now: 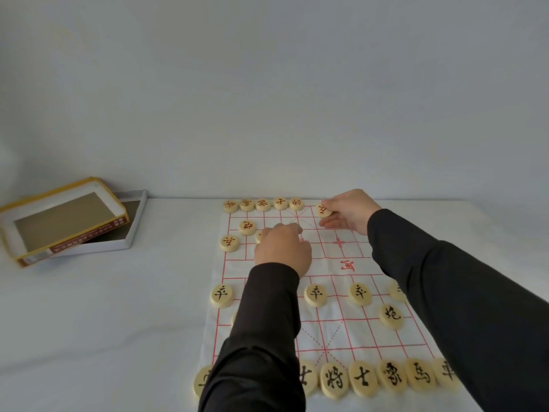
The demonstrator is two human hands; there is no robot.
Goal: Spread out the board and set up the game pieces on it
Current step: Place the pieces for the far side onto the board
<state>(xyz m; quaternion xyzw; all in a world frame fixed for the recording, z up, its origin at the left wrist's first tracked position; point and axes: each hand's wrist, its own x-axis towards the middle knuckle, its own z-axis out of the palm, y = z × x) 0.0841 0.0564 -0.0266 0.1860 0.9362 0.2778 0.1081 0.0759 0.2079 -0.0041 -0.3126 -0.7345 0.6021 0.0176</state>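
Pinching a round wooden disc (324, 210) marked with a red character, the right hand (350, 214) holds it at the far edge of the board (341, 322), a white cloth sheet printed with a red grid. The left hand (282, 251) sits knuckles-up over the grid, fingers (292, 228) curled; whether they hold anything I cannot tell. Five red-lettered discs (263, 204) line the far row.

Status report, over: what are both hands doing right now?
Right hand pinches a red-marked piece at the far row. Left hand low over the board, grip unclear. Board flat, black pieces lined near edge. Box off to the left.
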